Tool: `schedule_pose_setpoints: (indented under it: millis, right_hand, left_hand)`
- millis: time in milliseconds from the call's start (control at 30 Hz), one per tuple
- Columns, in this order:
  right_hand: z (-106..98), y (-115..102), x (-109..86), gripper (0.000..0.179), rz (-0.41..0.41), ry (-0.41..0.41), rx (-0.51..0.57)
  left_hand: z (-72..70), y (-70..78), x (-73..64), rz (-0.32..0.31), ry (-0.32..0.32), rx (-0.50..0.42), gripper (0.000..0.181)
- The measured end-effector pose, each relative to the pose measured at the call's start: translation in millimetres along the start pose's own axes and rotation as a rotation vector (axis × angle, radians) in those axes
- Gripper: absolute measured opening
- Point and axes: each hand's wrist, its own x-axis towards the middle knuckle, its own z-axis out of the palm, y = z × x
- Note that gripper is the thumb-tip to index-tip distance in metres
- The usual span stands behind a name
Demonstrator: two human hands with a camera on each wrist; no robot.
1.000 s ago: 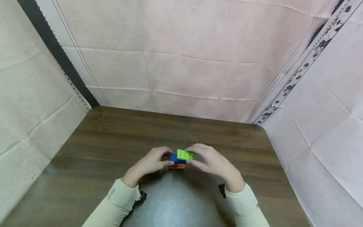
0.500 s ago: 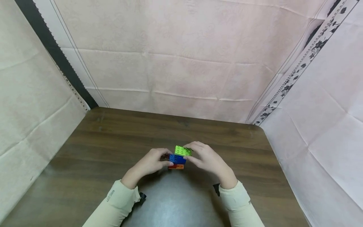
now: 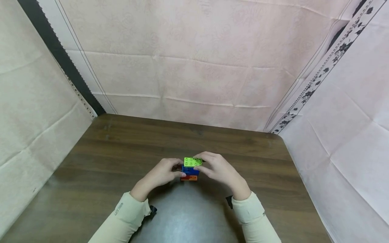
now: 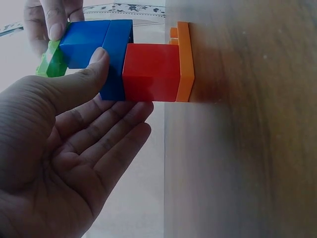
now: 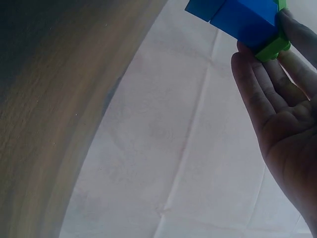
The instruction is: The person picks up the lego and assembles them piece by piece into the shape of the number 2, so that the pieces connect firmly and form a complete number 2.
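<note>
A stack of toy building bricks stands upright on the table. At its foot is an orange brick [image 4: 185,64], thin and flat, with a red brick [image 4: 151,72] on it. Above that come a lower blue brick [image 4: 117,64] and an upper blue brick [image 4: 85,42], meeting face to face. A thin lime-green brick [image 3: 192,162] tops the stack. My left hand [image 3: 164,172] holds the lower blue brick, its thumb on the near side and fingertips behind. From the right, my right hand [image 3: 219,168] pinches the green brick between thumb and fingers; some fingertips are hidden.
The brown wooden table [image 3: 127,145] extends around the stack. Pale cloth walls [image 3: 194,67] rise behind it and at both sides. A black strap piece [image 3: 153,211] shows at the left cuff, another [image 3: 229,201] at the right.
My right hand has moved left with the green brick, first rising slightly, then lowering. The green brick now sits more squarely above the lower blue brick. My left hand stays nearly still.
</note>
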Motion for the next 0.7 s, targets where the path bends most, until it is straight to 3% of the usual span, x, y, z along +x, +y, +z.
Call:
schedule_pose_setpoints:
  millis: [367, 700]
  right_hand:
    - [5.6, 3.7, -0.3, 0.032, 0.008, -0.001, 0.074]
    - [10.0, 4.6, -1.4, 0.031, 0.092, -0.002, 0.181]
  left_hand:
    - [0.7, -1.3, 0.8, 0.009, 0.007, -0.007, 0.031]
    - [1.6, -1.4, 1.1, -0.011, 0.002, 0.006, 0.033]
